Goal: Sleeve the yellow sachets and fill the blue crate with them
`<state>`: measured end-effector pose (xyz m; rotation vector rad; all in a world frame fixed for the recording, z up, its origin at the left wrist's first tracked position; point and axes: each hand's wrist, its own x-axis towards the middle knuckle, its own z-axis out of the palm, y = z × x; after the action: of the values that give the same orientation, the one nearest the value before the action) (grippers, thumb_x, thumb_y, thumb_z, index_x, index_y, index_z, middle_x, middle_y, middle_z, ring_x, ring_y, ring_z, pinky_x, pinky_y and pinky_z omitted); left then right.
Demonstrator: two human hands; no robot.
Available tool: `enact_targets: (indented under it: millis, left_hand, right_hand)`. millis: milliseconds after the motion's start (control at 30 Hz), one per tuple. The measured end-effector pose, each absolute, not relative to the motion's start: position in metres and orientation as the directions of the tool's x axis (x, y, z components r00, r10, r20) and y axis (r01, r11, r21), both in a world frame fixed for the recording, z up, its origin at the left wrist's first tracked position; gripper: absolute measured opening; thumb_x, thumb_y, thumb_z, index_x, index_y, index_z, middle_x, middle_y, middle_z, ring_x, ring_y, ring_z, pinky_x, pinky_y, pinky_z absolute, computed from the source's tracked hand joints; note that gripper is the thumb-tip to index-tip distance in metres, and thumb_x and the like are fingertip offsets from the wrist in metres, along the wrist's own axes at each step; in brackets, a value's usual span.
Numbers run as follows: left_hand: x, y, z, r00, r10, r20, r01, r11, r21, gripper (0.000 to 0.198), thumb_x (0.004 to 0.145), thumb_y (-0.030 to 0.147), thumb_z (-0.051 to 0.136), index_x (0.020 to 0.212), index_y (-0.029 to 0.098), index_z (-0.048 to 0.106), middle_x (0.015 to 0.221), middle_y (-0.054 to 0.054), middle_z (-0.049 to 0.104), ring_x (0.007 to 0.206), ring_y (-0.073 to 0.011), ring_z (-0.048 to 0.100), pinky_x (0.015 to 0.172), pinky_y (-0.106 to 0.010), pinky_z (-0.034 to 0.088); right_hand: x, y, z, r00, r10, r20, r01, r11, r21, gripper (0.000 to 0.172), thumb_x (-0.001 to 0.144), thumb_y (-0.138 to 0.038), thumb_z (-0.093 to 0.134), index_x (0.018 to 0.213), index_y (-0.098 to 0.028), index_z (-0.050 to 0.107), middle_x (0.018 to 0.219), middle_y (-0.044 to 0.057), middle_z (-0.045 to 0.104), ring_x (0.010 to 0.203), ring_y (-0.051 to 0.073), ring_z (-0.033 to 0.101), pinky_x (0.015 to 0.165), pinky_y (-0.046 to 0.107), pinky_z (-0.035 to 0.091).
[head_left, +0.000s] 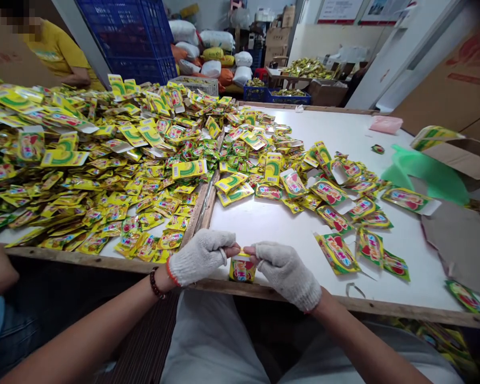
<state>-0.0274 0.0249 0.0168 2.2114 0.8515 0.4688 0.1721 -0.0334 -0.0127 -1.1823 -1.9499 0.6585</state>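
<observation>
Both my hands wear white knit gloves with bare fingertips. Between them, at the table's front edge, stands a small yellow and green box (pixel 242 270) with a red fruit picture. My left hand (pixel 202 257) pinches its upper left corner, fingers closed. On the upper right corner my right hand (pixel 284 269) closes in the same way. The fingertips nearly meet over the box's top, so the flap there is mostly hidden. To the right of my right hand lie flattened boxes, one of them a yellow-green carton (pixel 336 253).
A wooden divider (pixel 202 210) splits the table. Heaped packets (pixel 104 197) cover its left side. Boxes and packets spread across the back right, near a green plastic piece (pixel 424 173) and cardboard (pixel 464 234). A person in yellow (pixel 64 50) is at the far left.
</observation>
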Motion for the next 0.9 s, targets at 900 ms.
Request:
enact_targets:
  millis: [900]
  left_hand:
    - [-0.032, 0.007, 0.010, 0.730, 0.643, 0.231, 0.339, -0.635, 0.694, 0.017, 0.085, 0.021, 0.049, 0.076, 0.013, 0.062, 0.066, -0.002, 0.059, 0.061, -0.0098, 0.053, 0.060, -0.019, 0.041]
  right_hand:
    - [0.180, -0.044, -0.013, -0.494, 0.728, 0.475, 0.532, 0.686, -0.497, 0.047, 0.078, -0.005, 0.040, 0.122, -0.017, 0.054, 0.112, 0.012, 0.063, 0.098, 0.019, 0.062, 0.082, 0.028, 0.053]
